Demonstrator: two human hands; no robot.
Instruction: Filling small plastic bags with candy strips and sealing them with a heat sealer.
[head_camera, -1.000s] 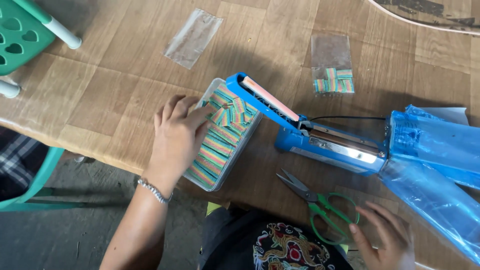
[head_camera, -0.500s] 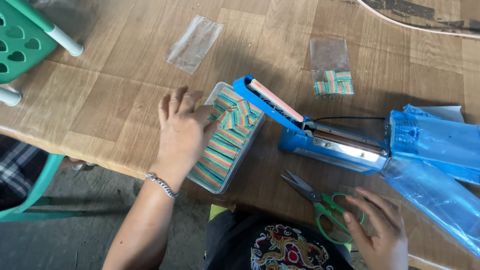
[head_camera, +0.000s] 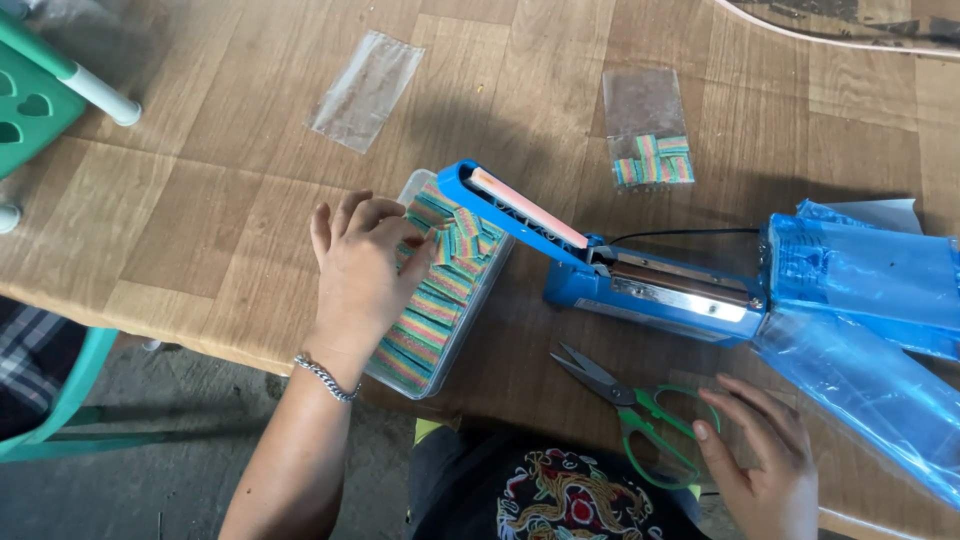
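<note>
My left hand (head_camera: 360, 275) reaches into a clear rectangular tub (head_camera: 388, 380) packed with rainbow-striped candy strips (head_camera: 440, 300). Its fingers are curled and pinch at a strip near the tub's far end. My right hand (head_camera: 765, 465) lies flat on the wooden table at the near edge, fingers apart and holding nothing, just right of the green-handled scissors (head_camera: 625, 400). A blue heat sealer (head_camera: 660, 290) stands between both hands with its arm raised over the tub.
A small clear bag holding a few candy pieces (head_camera: 650, 150) lies beyond the sealer. An empty clear bag (head_camera: 365, 90) lies at the far left. Blue plastic wrapping (head_camera: 870, 320) covers the right side. A green chair (head_camera: 30, 100) stands at the left.
My left hand has gone from lying flat on the candy to curling its fingers around a strip at the tub's far end. My right hand has shifted slightly closer to the scissors.
</note>
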